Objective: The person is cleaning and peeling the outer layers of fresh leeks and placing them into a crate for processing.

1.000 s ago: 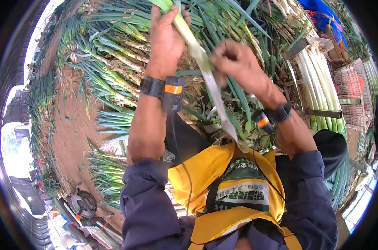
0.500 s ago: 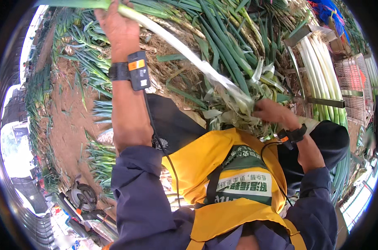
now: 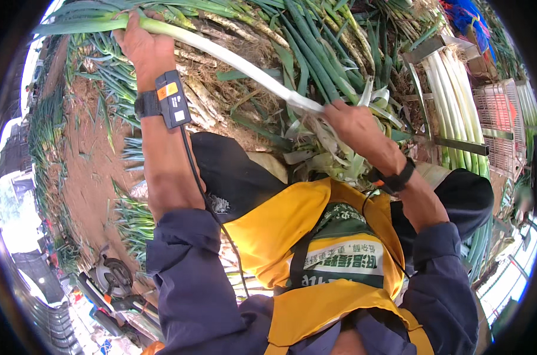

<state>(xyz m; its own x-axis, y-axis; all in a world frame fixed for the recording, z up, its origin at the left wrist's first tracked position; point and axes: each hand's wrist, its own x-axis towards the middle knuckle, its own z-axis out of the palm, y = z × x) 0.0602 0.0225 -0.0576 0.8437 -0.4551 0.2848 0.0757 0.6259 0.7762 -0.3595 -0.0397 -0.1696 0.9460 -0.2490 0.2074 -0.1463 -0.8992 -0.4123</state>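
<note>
A long green onion [image 3: 233,61] stretches slantwise between my hands, its green leaves at the upper left and its white stalk toward the right. My left hand [image 3: 144,42] is closed around it where green turns to white. At the root end, my right hand [image 3: 357,127] is closed on the stalk; loose pale skins hang there and the fingertips are partly hidden. Below that hand lies a heap of peeled-off outer leaves [image 3: 333,155]. Unpeeled green onions with dirty roots [image 3: 206,94] lie beyond my knees.
At the right, cleaned white-stalked onions [image 3: 455,106] rest in a metal frame [image 3: 462,145], beside a pale plastic crate [image 3: 500,118]. More green onions [image 3: 105,56] cover the ground at the left, bordering bare soil [image 3: 94,160]. A wheel [image 3: 113,277] stands at the lower left.
My left hand has moved left and slightly down with the onion. My right hand has come up and left from the heap and now grips the stalk's root end.
</note>
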